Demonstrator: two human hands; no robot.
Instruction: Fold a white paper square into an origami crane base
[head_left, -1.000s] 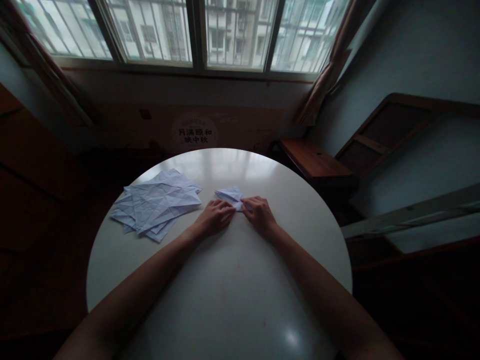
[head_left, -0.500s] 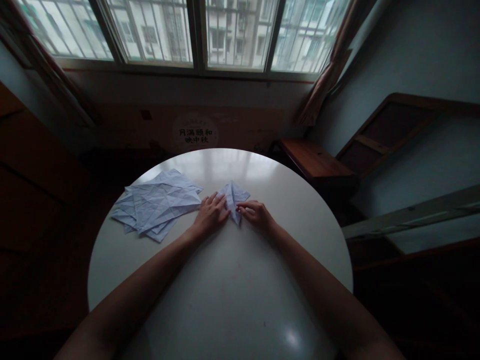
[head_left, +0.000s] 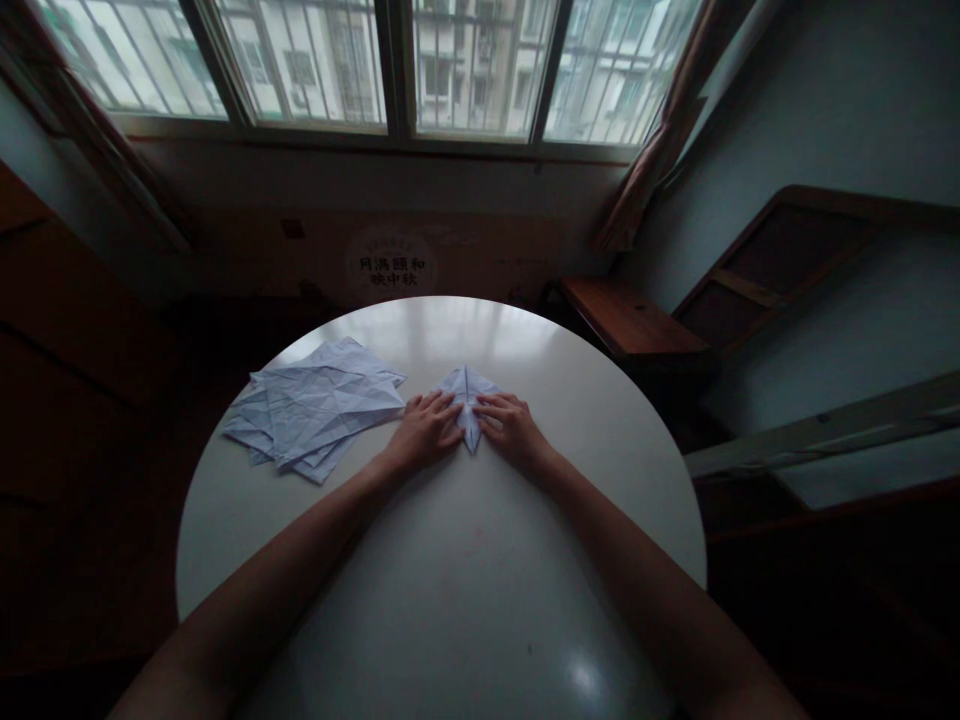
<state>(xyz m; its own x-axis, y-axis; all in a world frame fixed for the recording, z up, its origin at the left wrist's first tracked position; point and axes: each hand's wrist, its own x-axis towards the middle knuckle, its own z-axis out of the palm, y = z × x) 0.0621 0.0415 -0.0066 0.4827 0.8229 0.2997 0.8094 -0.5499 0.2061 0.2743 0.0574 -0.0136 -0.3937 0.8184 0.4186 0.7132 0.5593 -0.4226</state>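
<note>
A small folded sheet of pale paper (head_left: 466, 383) lies flat on the white round table (head_left: 420, 580), its lower point toward me and a crease down its middle. My left hand (head_left: 429, 426) rests on its left side, fingers stretched out and pressing lightly. On its right side lies my right hand (head_left: 510, 424), fingers also extended over the paper. Both hands cover the side edges of the paper, so those are hidden. Left of my left hand is a pile of creased paper sheets (head_left: 319, 410), loosely overlapping.
Beyond the table's far right edge stands a wooden stool or bench (head_left: 634, 318). A printed cardboard box or panel (head_left: 480, 250) is below the barred window (head_left: 472, 70). A brown curtain (head_left: 637, 190) hangs at the right.
My right hand has gone from a pinch near the paper's middle crease to lying with spread fingers on its right side. The paper has turned slightly; its lower point moved a little left.
</note>
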